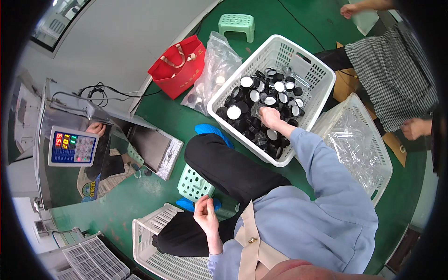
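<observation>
My right hand [270, 117] reaches into a white plastic basket [243, 141], its fingers closed around a small greyish, see-through piece that I cannot make out. Many black screw caps [241, 108], some showing white liners, lie heaped around it. Clear tube-like pieces [298, 77] rest at the basket's far end. My left hand [206, 216] is raised over my lap, beside a pale green stool [192, 183]. Its thumb and fingertips are pinched together; whatever is between them, if anything, is too small to name.
To the right, another white basket [386, 170] holds clear plastic pieces, near a co-worker in a checked apron [389, 70]. A red bag [177, 70], clear plastic sack [219, 58] and green stool [236, 21] stand beyond. A machine panel [72, 147] is left; another basket [144, 242] is below.
</observation>
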{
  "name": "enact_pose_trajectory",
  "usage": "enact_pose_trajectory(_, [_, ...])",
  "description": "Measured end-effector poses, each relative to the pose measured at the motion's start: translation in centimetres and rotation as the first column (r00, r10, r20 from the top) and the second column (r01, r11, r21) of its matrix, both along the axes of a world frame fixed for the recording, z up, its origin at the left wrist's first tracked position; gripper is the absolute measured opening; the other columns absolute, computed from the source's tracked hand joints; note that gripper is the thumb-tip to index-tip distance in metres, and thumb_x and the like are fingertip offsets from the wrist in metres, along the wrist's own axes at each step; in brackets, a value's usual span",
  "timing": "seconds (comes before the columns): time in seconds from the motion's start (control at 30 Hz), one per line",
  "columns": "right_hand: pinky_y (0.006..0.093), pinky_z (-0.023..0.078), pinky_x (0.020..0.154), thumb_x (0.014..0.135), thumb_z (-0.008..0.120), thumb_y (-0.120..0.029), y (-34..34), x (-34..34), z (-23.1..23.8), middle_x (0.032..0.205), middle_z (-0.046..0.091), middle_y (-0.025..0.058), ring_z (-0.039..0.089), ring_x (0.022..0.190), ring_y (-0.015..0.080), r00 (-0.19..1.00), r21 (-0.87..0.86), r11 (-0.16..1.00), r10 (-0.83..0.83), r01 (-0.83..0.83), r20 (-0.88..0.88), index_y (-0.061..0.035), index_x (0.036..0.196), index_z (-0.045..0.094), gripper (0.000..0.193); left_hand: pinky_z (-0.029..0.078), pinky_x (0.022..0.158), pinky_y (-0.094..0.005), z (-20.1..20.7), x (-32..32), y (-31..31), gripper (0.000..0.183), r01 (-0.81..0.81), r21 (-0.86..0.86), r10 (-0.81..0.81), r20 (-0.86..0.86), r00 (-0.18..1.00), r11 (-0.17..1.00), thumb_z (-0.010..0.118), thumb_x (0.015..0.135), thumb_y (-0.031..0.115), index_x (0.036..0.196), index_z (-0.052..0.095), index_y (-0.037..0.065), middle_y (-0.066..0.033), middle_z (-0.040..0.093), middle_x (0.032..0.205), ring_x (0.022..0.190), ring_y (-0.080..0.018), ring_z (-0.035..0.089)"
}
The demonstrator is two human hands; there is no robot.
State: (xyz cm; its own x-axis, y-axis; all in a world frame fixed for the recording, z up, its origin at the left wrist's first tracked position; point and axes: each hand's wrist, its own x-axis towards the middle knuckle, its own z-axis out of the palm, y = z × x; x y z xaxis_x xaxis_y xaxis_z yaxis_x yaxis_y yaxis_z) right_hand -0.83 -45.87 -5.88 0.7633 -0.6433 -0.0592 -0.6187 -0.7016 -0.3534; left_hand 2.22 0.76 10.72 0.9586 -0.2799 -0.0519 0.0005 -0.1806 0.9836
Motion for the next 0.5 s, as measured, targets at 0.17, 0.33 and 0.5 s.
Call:
enact_pose_trajectory(0.17, [0.0524,0.058,0.078,0.088,0.060,-0.013,1.0,-0.6,2.7,0.097,0.072,0.0201,0.072,0.091,0.0407,1.000,0.006,1.000,0.026,-0.026,0.005,-0.0045,0.092,0.068,0.012,0.052,0.075,-0.0224,0.3,-0.5,2.0,0.009,0.107,0.022,-0.104,-0.093,0.990,0.994,0.073,0.095,0.005,0.091,0.071,-0.003,-0.0085,0.072,0.110,0.086,-0.0075,0.064])
enact_pose_trajectory(0.33, [0.0540,0.056,0.082,0.086,0.061,-0.014,1.3,-0.2,3.1,0.099,0.072,0.0210,0.070,0.096,0.0413,0.995,0.037,0.999,-0.023,0.026,-0.093,-0.0033,0.105,0.060,0.022,0.054,0.069,-0.0245,5.3,-1.7,5.3,0.013,0.358,0.269,-0.368,-0.015,0.930,0.894,0.080,0.086,0.003,0.096,0.073,-0.001,-0.0071,0.074,0.102,0.078,-0.0085,0.066])
enact_pose_trajectory(0.5, [0.0522,0.056,0.087,0.086,0.061,-0.012,0.8,0.3,2.0,0.113,0.066,0.0227,0.068,0.104,0.0426,0.999,-0.010,1.000,-0.029,0.029,-0.029,-0.0022,0.111,0.060,0.028,0.053,0.075,-0.0288,9.0,-6.2,15.7,0.016,0.831,0.049,-0.672,-0.563,0.481,0.554,0.079,0.083,0.002,0.099,0.075,0.001,-0.0052,0.072,0.096,0.086,-0.0108,0.066])
